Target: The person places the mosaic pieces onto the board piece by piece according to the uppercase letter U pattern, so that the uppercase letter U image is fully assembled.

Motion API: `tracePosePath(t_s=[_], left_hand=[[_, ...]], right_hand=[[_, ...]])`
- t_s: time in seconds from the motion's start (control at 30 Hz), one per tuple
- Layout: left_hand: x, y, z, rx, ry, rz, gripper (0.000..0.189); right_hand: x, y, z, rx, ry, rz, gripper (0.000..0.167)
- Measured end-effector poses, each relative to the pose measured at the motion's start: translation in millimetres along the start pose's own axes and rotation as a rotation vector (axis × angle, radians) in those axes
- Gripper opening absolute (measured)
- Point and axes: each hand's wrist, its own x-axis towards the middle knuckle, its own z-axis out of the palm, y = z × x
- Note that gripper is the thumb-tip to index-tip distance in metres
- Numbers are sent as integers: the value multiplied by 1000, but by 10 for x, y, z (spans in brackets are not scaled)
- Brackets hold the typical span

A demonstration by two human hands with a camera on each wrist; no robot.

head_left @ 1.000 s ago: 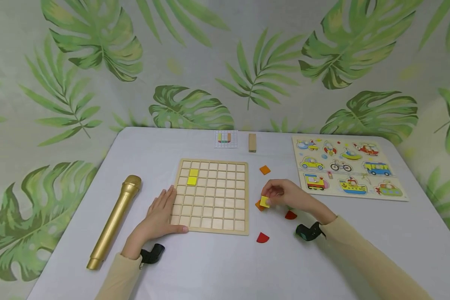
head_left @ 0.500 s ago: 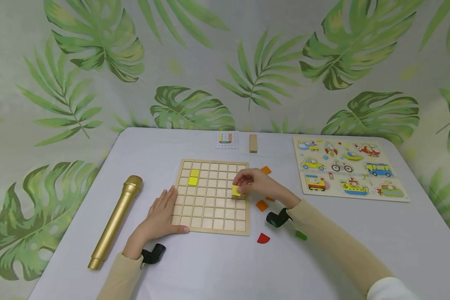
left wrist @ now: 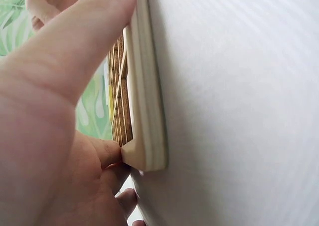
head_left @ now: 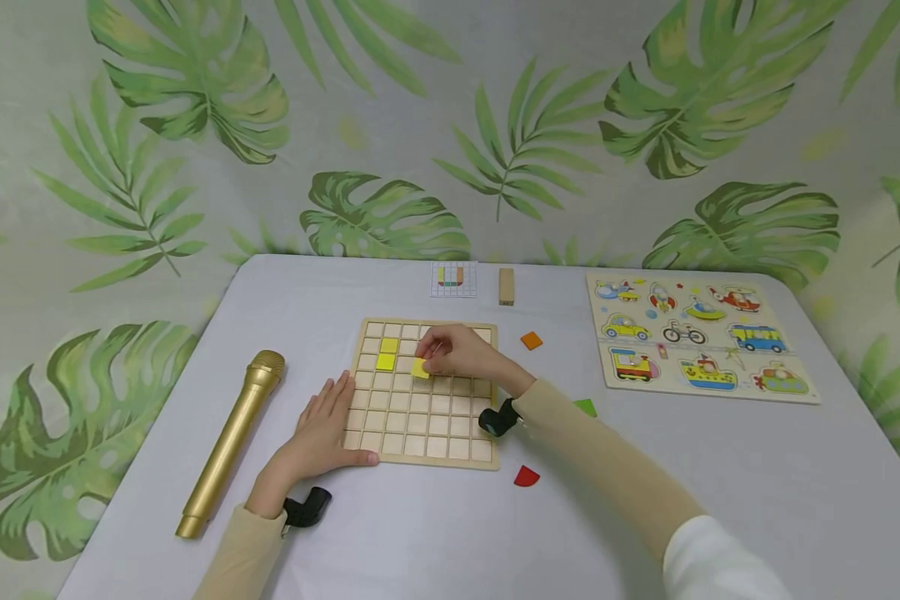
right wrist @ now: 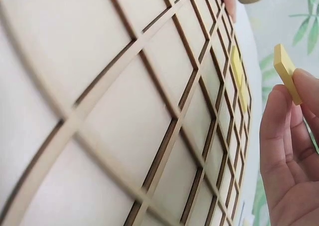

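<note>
My right hand [head_left: 461, 352] pinches a yellow square tile [head_left: 421, 368] between thumb and fingertips, above the wooden grid board [head_left: 420, 463]. In the right wrist view this tile [right wrist: 286, 74] stands tilted, apart from the board. Two yellow tiles [head_left: 386, 353], one above the other, sit in cells near the board's upper left. My left hand [head_left: 318, 433] rests at the board's lower left corner, fingers fairly straight along the left edge and thumb at the front edge. The left wrist view shows that hand [left wrist: 75, 156] touching the board's side [left wrist: 149, 111].
Right of the board lie an orange tile [head_left: 531, 340], a green piece [head_left: 585, 408] and a red quarter-round piece [head_left: 527, 476]; the right sleeve may hide others. A pattern card [head_left: 453, 280] and wooden block [head_left: 506, 287] lie behind. A gold microphone [head_left: 228, 446] and vehicle puzzle [head_left: 701, 337] flank the board.
My right hand has carried the yellow tile leftward from beside the board to over its upper middle. The left hand stays at the board's corner.
</note>
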Motion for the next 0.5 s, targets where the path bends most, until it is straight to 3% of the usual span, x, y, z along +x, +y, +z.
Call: tracePosePath(t_s=[0.5], left_hand=[[-13, 16, -19, 8, -5, 13, 124]], right_hand=[[394, -52, 367, -73, 9, 4, 10]])
